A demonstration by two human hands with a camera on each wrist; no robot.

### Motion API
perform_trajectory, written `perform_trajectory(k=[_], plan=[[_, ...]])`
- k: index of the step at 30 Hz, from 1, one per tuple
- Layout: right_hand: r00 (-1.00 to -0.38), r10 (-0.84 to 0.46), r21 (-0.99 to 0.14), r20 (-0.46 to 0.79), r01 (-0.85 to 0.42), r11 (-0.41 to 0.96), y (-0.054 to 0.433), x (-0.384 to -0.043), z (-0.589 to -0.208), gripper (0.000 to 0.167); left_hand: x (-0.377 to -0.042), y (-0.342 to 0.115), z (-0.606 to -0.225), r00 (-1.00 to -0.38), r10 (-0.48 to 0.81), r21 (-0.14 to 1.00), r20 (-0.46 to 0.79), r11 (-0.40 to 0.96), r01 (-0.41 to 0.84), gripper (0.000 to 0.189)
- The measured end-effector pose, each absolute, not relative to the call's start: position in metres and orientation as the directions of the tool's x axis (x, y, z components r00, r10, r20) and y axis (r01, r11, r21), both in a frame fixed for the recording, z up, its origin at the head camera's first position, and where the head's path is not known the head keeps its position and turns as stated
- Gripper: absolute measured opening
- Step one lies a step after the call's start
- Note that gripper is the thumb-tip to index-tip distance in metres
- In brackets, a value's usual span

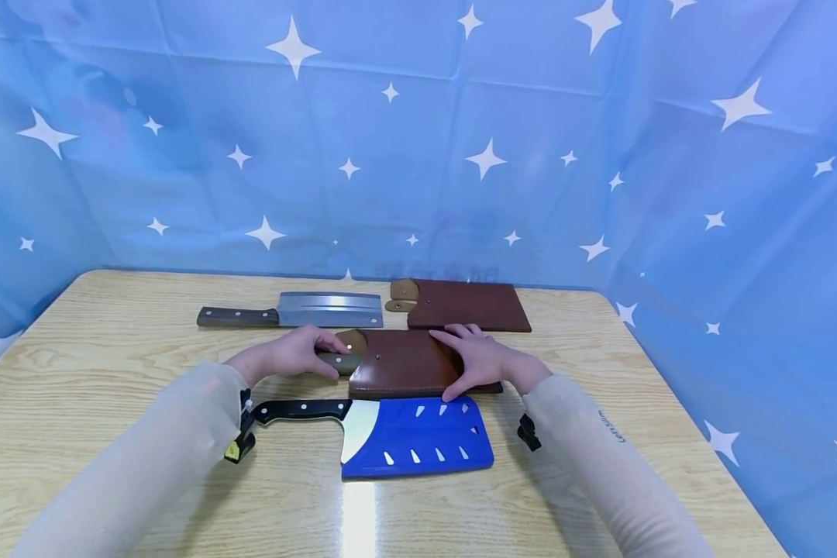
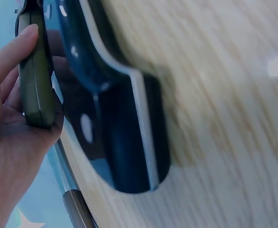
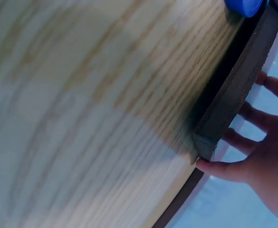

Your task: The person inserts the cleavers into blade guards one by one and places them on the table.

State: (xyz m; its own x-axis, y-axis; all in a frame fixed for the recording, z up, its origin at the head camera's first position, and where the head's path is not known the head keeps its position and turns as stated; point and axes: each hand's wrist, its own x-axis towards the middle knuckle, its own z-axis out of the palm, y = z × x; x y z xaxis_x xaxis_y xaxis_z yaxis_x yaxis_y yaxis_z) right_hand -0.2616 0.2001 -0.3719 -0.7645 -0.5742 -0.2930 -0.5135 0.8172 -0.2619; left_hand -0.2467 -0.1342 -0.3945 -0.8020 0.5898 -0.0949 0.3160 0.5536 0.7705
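Note:
At the table's middle lies a brown leather sheath (image 1: pixel 404 360) with a cleaver handle (image 1: pixel 340 362) sticking out of its left end; the blade is hidden inside. My left hand (image 1: pixel 293 353) holds that handle, and in the left wrist view the thumb lies along the olive-coloured grip (image 2: pixel 36 80). My right hand (image 1: pixel 484 360) spans the sheath's right end, thumb on the near edge and fingers at the far edge. In the right wrist view the thumb touches a corner of the sheath (image 3: pixel 238 90), which sits slightly above the wood.
Closest to me lies a black-handled cleaver (image 1: pixel 307 409) with a blue blade guard (image 1: pixel 418 438). Farther back are a bare cleaver (image 1: pixel 331 310) with a dark handle and another brown sheath (image 1: pixel 467 304) with tan straps. A blue star-patterned cloth (image 1: pixel 404 194) hangs behind the wooden table (image 1: pixel 111 372).

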Motion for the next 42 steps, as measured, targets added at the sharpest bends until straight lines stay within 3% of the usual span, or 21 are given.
perform_trajectory(k=[12,19,32,42], plan=[[-0.747,-0.575,-0.274,-0.334,-0.507,0.817,0.201,-0.270,-0.372,0.103,-0.247,-0.136,-0.392,-0.815,0.570,0.737,-0.103,0.594,0.323,0.036],[-0.742,-0.610,-0.265,-0.278,-0.551,0.791,0.205,-0.272,-0.371,0.102,-0.255,-0.153,-0.381,-0.843,0.529,0.730,-0.097,0.613,0.301,0.040],[-0.862,-0.491,-0.298,-0.126,-0.439,0.847,0.226,-0.307,-0.358,0.093,-0.269,-0.196,-0.362,-0.908,0.414,0.717,-0.073,0.654,0.240,0.048],[-0.916,-0.373,-0.319,-0.145,-0.314,0.894,0.251,-0.333,-0.358,0.095,-0.275,-0.209,-0.363,-0.936,0.347,0.673,-0.063,0.707,0.217,0.051]])
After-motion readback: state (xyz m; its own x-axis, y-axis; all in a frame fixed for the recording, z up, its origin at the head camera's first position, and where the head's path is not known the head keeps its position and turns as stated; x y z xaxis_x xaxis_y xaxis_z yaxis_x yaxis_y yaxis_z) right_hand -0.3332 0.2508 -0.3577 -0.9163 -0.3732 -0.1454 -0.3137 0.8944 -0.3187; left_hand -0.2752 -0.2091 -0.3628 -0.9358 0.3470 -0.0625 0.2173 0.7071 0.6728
